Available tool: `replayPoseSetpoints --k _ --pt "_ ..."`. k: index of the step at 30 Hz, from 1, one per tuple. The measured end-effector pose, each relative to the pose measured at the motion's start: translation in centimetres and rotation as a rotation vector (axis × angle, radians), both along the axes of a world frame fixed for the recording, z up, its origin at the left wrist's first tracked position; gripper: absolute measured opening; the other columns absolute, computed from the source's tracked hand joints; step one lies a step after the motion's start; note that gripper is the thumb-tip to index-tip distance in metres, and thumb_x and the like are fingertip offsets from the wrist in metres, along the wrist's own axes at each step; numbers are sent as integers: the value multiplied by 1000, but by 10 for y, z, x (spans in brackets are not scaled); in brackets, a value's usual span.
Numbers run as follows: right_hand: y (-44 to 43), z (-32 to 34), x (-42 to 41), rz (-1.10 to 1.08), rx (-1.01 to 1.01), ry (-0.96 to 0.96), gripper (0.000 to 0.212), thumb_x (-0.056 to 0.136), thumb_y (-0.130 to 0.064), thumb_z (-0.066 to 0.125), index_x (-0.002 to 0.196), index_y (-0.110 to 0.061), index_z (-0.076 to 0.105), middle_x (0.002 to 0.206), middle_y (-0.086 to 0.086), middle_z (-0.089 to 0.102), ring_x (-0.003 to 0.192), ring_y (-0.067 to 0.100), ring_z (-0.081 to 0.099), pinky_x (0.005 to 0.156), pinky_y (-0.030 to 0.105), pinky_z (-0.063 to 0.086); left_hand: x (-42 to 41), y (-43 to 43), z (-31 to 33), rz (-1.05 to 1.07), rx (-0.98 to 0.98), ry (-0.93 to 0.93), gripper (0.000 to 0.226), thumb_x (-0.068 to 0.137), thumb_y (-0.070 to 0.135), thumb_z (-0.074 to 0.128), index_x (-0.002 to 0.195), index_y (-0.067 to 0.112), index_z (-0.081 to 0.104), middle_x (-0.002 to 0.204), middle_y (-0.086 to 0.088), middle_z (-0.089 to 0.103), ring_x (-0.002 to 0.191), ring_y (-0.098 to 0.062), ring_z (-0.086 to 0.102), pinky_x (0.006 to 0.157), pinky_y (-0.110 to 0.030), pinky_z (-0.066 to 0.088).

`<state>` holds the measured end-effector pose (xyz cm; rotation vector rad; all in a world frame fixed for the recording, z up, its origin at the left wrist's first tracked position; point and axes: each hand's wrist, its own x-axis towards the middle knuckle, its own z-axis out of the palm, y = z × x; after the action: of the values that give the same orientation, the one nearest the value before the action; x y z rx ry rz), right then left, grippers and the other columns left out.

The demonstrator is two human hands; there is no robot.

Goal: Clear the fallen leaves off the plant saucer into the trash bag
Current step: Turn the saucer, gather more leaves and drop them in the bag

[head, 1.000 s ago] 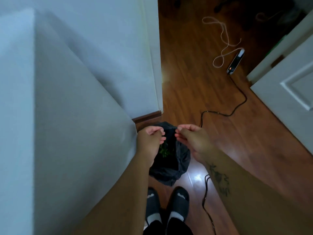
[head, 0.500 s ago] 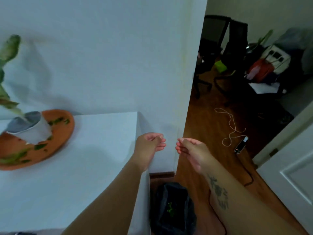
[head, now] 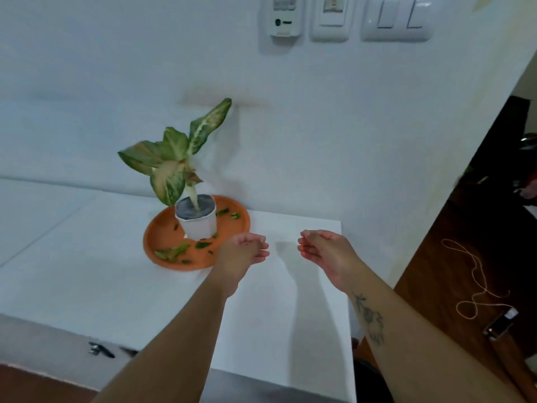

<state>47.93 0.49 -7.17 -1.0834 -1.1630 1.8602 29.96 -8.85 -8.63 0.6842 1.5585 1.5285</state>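
Head view: I see my left hand [head: 242, 251] and right hand [head: 325, 251] loosely curled, empty, above the tabletop [head: 276, 315] beside a leaf-strewn saucer [head: 162, 228].

A white desk [head: 87, 286] stands against a white wall [head: 319, 141]. High on the wall, three white fittings sit in a row: a small unit [head: 284, 16] at left, a single switch plate [head: 331, 17] in the middle, and a double switch plate [head: 398, 17] at right. A dark pen-like item [head: 101, 351] lies at the desk's near edge; detail is blurred. To the right, brown wood flooring [head: 436, 271] is exposed. A pale cord [head: 476, 283] lies looped on it, ending near a small dark device [head: 500, 325]. Dark, indistinct clutter [head: 523, 175] occupies the far right.
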Motion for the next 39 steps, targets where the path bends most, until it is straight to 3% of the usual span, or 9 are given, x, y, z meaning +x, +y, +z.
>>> replayPoseSetpoints --k 5,9,12,16,21,25,27,33,39 --pt "-25 -2 -94 -2 75 -75 12 87 -16 66 85 -5 71 83 13 71 78 24 68 74 32 59 -89 -33 -10 136 -67 35 9 88 11 70 86 3 70 76 -12 74 66 -19 70 63 -26 60" --pt "-50 -7 -174 -159 499 -359 25 86 -24 58 65 -11 58 60 -1 57 58 12 50 59 30 45 -181 -55 -12 198 -160 248 20 83 20 71 68 7 66 65 -11 71 60 -21 66 59 -29 58" --pt "-65 -22 -210 -66 721 -511 34 86 -23 56 55 -20 43 51 -6 44 51 7 41 51 26 35 -234 -63 -16 243 -251 462 23 82 28 68 67 11 65 68 -9 71 64 -24 65 66 -39 55" --pt "-81 -36 -243 185 938 -747 20 90 -27 52 81 -14 64 80 0 61 78 16 57 70 35 50 -268 -65 -33 262 -327 583 9 83 28 66 79 21 63 75 6 67 74 -18 66 64 -27 49" --pt "-87 -36 -269 391 1121 -874 35 90 -41 44 110 -21 65 111 -3 60 105 15 53 84 34 49 -274 -58 -47 175 -345 469 22 86 33 64 100 16 61 79 -4 69 73 -26 71 76 -41 59" --pt "-88 -43 -289 620 1227 -928 53 87 -59 35 123 -27 57 126 -7 56 118 15 48 103 36 40 -273 -49 -51 156 -344 479 19 92 28 61 93 9 62 62 -7 69 53 -18 68 57 -28 54" --pt "-86 -49 -292 699 1275 -965 58 90 -63 31 126 -25 57 129 -6 55 122 15 46 106 35 36 -277 -46 -51 139 -347 436 18 93 25 61 96 7 61 73 -13 70 58 -21 69 53 -27 55" --pt "-76 -53 -268 821 1313 -1015 67 93 -67 25 139 -24 47 148 -6 45 137 15 36 113 36 33 -298 -34 -44 111 -380 537 21 92 28 61 100 9 65 88 -11 71 78 -31 70 80 -44 59" --pt "-64 -44 -240 903 1317 -1057 73 91 -68 19 143 -23 42 154 -4 39 143 17 31 118 36 19 -323 -10 -35 76 -398 726 27 92 31 59 106 11 69 93 -1 64 90 -21 60 85 -33 48"
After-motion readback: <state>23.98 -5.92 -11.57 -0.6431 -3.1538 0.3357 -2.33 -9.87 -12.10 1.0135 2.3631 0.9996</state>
